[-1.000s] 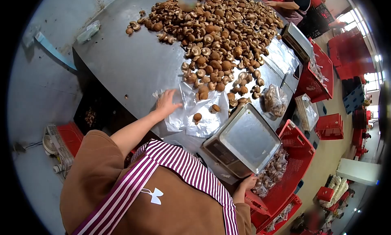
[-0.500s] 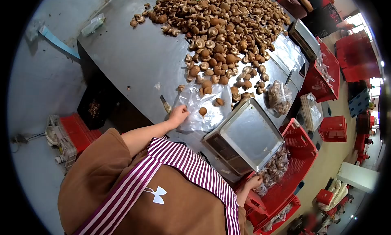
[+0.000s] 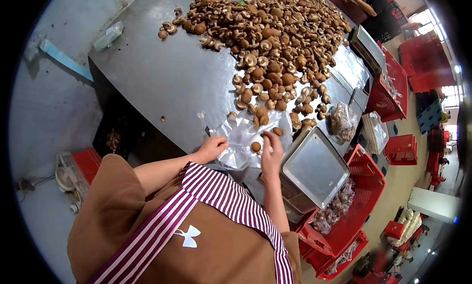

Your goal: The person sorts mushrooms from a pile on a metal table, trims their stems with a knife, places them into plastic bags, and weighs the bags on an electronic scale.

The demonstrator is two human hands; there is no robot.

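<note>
A thin clear plastic bag (image 3: 237, 142) lies on the metal table in front of me, and my left hand (image 3: 212, 149) pinches its left edge. My right hand (image 3: 272, 153) is over the bag's right side, fingers apart, beside a loose mushroom (image 3: 255, 147). Another mushroom (image 3: 278, 131) rests just above my right fingertips. The large pile of brown mushrooms (image 3: 275, 43) spreads beyond the bag, its nearest ones touching the bag's far edge. To the right of my right hand stands a scale with a metal tray (image 3: 315, 167).
A filled bag of mushrooms (image 3: 343, 121) sits past the scale. Red crates (image 3: 366, 185) with bagged mushrooms stand at the right. A second scale (image 3: 368, 48) and another person's arm (image 3: 361, 3) are at the far right. The table's edge (image 3: 142, 114) runs along the left.
My right hand has come from the red crate beside the scale to the plastic bag. My left hand moved onto the bag's edge and now keeps its pinch there.
</note>
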